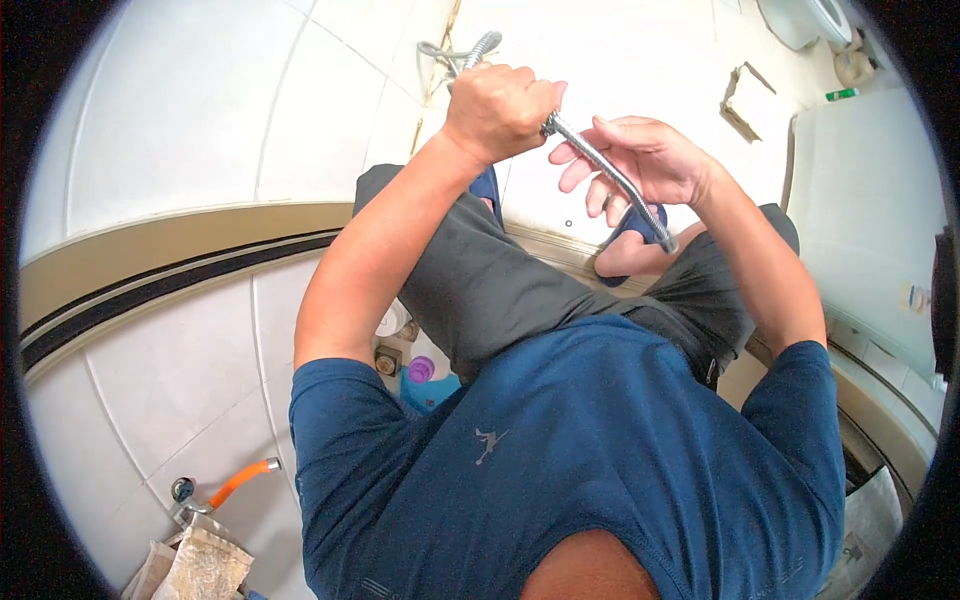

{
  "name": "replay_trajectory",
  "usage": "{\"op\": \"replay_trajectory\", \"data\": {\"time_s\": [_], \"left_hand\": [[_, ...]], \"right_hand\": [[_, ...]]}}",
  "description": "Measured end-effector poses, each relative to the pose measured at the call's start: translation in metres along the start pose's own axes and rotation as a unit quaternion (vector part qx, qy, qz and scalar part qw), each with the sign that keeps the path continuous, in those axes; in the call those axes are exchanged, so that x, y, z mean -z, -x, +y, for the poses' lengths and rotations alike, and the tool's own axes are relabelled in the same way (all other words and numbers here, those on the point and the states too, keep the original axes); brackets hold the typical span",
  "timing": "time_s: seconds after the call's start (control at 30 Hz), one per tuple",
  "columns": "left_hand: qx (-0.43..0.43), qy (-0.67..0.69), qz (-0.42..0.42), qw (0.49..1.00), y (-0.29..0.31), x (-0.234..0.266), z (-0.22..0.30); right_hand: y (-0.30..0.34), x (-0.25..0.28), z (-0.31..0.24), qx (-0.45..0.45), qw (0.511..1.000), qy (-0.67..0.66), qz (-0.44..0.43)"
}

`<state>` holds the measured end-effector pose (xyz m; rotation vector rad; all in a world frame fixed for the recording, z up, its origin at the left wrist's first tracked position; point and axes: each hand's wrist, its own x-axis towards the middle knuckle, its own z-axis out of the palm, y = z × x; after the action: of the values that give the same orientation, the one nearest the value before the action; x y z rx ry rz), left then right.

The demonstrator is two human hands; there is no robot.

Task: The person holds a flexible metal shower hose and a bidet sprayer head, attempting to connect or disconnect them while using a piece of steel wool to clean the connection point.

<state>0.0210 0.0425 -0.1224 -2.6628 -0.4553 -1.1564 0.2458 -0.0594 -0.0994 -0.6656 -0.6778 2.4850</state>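
Note:
My left hand (503,108) is closed in a fist around a shiny flexible metal shower hose (612,172). From that fist a short length slants down to the right and ends in a metal fitting (668,242). More of the hose loops beyond the fist, beside the wall. My right hand (655,160) has its fingers stretched apart, palm turned toward the hose. The hose passes across in front of those fingers; whether they touch it I cannot tell.
Below my hands are my knees and blue slippers (618,250) on a pale tiled floor. A raised sill (190,245) runs along the left. Behind it stand a purple-capped bottle (421,369) and a tap with an orange hose (240,482). A glass panel (865,200) stands right.

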Motion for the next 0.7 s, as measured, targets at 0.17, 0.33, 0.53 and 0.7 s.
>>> {"op": "replay_trajectory", "data": {"time_s": [0.17, 0.33, 0.53, 0.7], "left_hand": [[-0.022, 0.015, 0.043, 0.999, -0.004, -0.001, 0.002], [0.004, 0.010, 0.030, 0.999, 0.001, -0.001, 0.000], [0.142, 0.039, -0.285, 0.947, 0.004, -0.012, 0.017], [0.056, 0.035, -0.200, 0.978, 0.004, -0.012, 0.016]], "right_hand": [[-0.030, 0.008, 0.027, 0.016, 0.986, -0.105, -0.129], [-0.033, -0.006, 0.024, 0.045, 0.988, -0.131, -0.072], [-0.016, -0.014, 0.001, 0.103, 0.448, 0.844, 0.276], [-0.007, -0.007, -0.003, -0.031, 0.878, 0.421, 0.227]]}}
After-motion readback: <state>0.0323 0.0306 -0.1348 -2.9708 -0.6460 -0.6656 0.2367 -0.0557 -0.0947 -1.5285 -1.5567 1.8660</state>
